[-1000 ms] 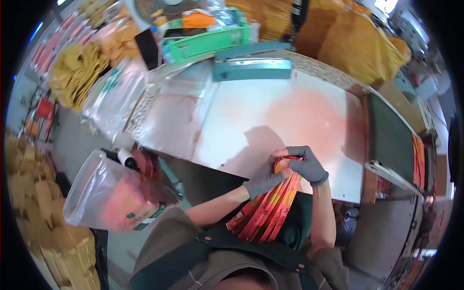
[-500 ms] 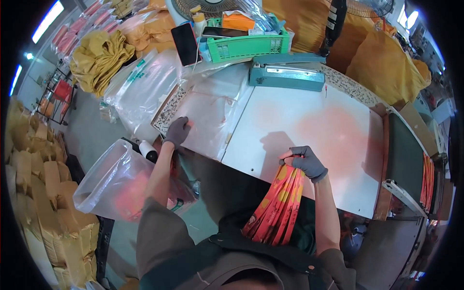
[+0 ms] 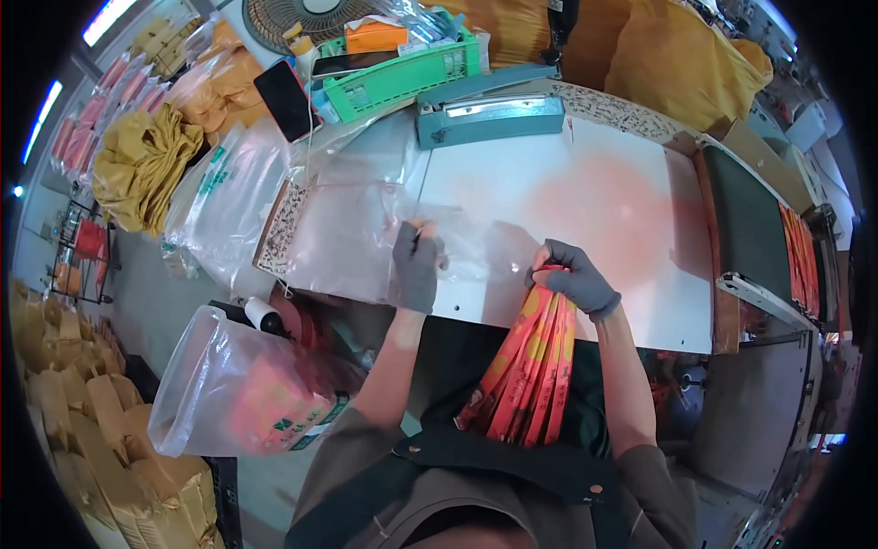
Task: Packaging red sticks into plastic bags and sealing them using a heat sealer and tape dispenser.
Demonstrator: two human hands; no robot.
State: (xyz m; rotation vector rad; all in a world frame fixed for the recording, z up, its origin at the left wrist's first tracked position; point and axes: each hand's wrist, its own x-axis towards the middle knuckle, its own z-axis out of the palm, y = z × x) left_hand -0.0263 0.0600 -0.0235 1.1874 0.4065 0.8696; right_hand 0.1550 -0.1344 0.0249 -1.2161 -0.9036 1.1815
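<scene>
cluttered packing bench, white table (image 3: 585, 183) with a teal heat sealer (image 3: 489, 114) lying at the back. left hand (image 3: 417, 267), gloved, pinching a clear plastic bag (image 3: 457, 240) over the table's near edge. right hand (image 3: 574, 279) gripping a bundle of red-and-orange packets (image 3: 526, 366), hanging below that edge.

My gloves (image 3: 416, 265) are grey; the packets (image 3: 526, 366) I hold are red and orange, the bag (image 3: 457, 242) clear, the counter (image 3: 585, 192) white, blotched pink.
</scene>
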